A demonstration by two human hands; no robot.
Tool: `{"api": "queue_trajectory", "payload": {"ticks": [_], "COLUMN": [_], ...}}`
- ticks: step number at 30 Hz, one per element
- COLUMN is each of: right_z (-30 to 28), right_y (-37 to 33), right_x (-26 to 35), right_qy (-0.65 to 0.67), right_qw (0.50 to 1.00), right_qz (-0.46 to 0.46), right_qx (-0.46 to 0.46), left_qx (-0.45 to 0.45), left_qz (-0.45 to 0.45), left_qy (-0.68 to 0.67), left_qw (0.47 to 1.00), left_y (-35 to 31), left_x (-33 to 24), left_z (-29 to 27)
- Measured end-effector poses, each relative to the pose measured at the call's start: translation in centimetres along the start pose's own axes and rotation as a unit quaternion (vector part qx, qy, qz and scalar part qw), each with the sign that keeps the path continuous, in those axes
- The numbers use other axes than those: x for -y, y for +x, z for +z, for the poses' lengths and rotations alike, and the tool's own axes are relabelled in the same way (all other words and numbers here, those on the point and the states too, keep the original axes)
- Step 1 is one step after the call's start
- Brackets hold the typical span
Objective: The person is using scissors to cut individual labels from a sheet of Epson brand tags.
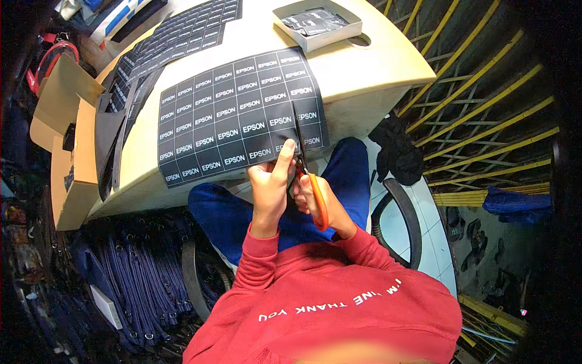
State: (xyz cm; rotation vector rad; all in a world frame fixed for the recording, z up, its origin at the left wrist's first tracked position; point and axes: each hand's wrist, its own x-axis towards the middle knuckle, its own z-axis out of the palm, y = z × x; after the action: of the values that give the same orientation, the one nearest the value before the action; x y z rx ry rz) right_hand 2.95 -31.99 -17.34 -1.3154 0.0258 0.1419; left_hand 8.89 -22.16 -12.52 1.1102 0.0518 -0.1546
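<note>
A black sheet (pixel 236 115) printed with a grid of white lettering lies on the table, its near edge reaching past the table's front. My left hand (pixel 271 185) pinches that near edge, thumb on top. Beside it, my right hand (pixel 312 197) is closed round the orange handle of a pair of scissors (pixel 317 203). The dark blades point away from me and lie at the sheet, along a line between its last two columns on the right. My right fingers are partly hidden behind the handle.
The pale table (pixel 376 67) holds more printed black sheets (pixel 188 36) at the far left and a white box (pixel 357 30) of black pieces at the back. Left stands an open cardboard box (pixel 73 164). Dark blue straps (pixel 139 273) hang below; a yellow folding gate (pixel 485 109) is right.
</note>
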Motion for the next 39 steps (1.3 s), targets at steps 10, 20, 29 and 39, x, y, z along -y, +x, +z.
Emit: {"api": "queue_trajectory", "payload": {"ticks": [10,20,29,39], "right_z": [0.4,0.9,0.3,-0.3], "right_y": [-0.3,-0.4,0.2,1.2], "right_x": [1.0,0.7,-0.6,-0.9], "right_qy": [-0.073,-0.058,-0.108,-0.106], "right_qw": [0.997,0.997,0.993,0.988], "right_qz": [-0.007,0.004,-0.023,-0.106], "right_qx": [-0.034,-0.058,-0.050,-0.031], "left_qx": [0.001,-0.008,-0.036,-0.017], "left_qz": [0.017,0.000,0.036,0.013], "left_qy": [0.012,0.018,0.014,0.057], "left_qw": [1.000,1.000,0.999,0.998], "left_y": [0.1,0.0,0.9,-0.3], "left_x": [0.2,-0.2,-0.1,0.2], "left_z": [-0.3,0.0,0.0,-0.3]}}
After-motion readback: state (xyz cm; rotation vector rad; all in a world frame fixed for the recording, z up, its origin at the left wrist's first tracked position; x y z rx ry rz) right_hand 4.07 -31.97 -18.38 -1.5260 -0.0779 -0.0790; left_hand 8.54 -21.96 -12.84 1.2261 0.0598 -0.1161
